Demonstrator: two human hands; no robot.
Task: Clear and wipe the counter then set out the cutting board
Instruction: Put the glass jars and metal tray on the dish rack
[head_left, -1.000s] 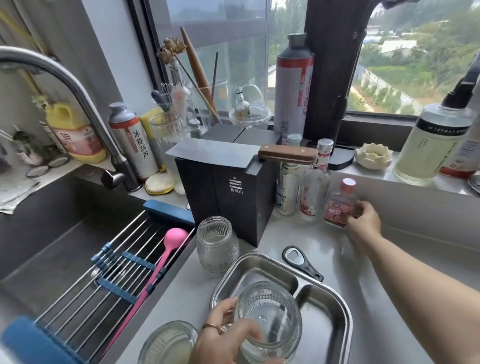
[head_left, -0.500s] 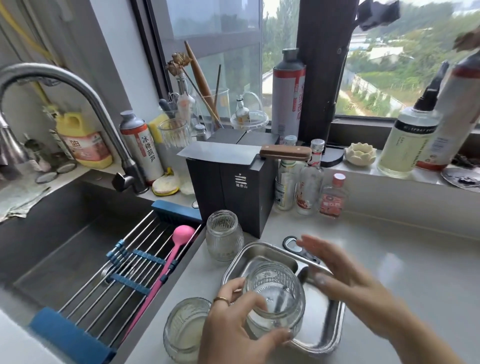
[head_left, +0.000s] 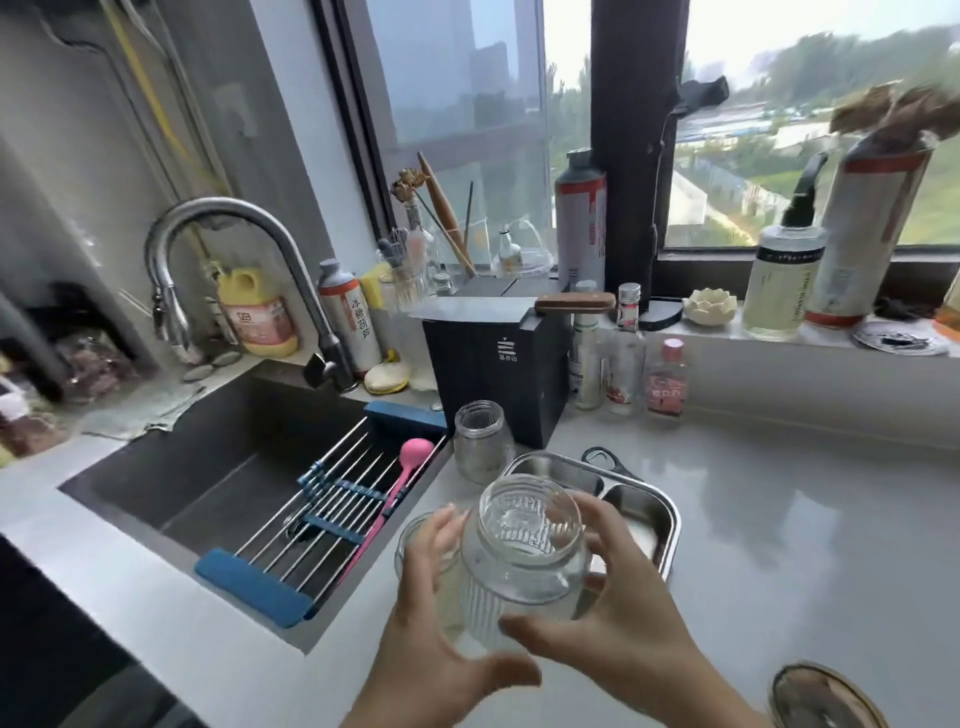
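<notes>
A ribbed clear glass jar is lifted above the grey counter, held between both hands. My left hand wraps its left side and bottom. My right hand grips its right side. Behind the jar lies a divided steel tray. A second glass jar stands upright beside the tray. Part of a third glass vessel shows behind my left hand. A black bottle opener lies past the tray. No cutting board is visible.
A sink with a blue roll-up rack and pink spoon is on the left. A black knife block with a cleaver on top stands behind. Small bottles line the wall. A round lid lies bottom right.
My right hand left the small red-capped bottle by the wall and came back to grip the jar. The jar has risen out of the tray, now held by both hands.
</notes>
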